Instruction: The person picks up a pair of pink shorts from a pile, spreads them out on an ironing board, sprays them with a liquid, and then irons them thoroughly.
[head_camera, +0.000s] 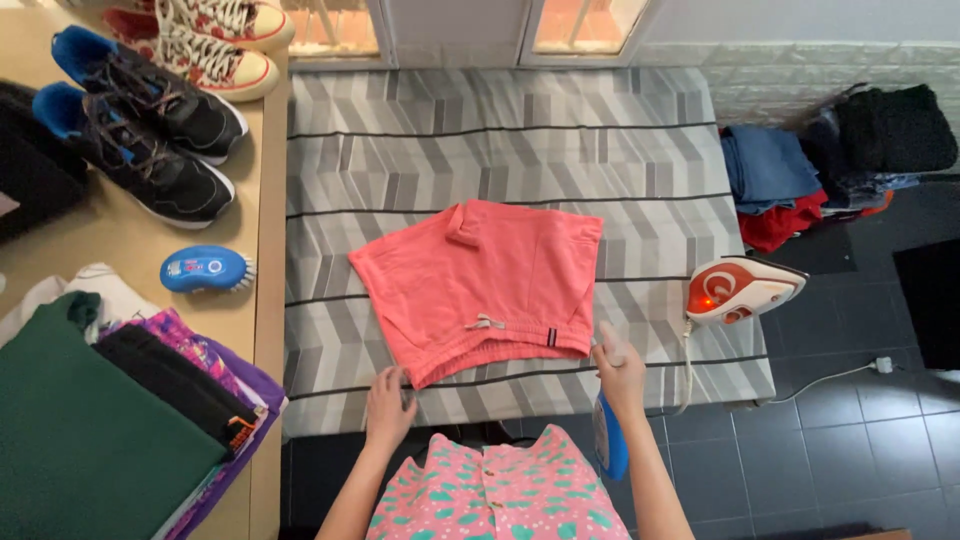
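Looking down from the head camera, a pair of coral-pink shorts lies flat near the middle of a grey chevron-patterned ironing surface, waistband and drawstring toward the person. The left hand rests with loosely spread fingers on the near waistband corner, pinning the fabric and gripping nothing. The right hand is closed around a blue spray bottle, whose pale nozzle points up toward the right edge of the shorts while its body hangs down below the palm.

Misting well here seems to call for keeping the left hand flat so the cloth stays taut, and for aiming the nozzle across the fabric rather than at the red and white iron, which stands on the board just right of the shorts with its cord trailing down to the floor. One leg hem is folded over near the top and would want smoothing.

On the wooden table at left are folded clothes, a blue brush and black sneakers.
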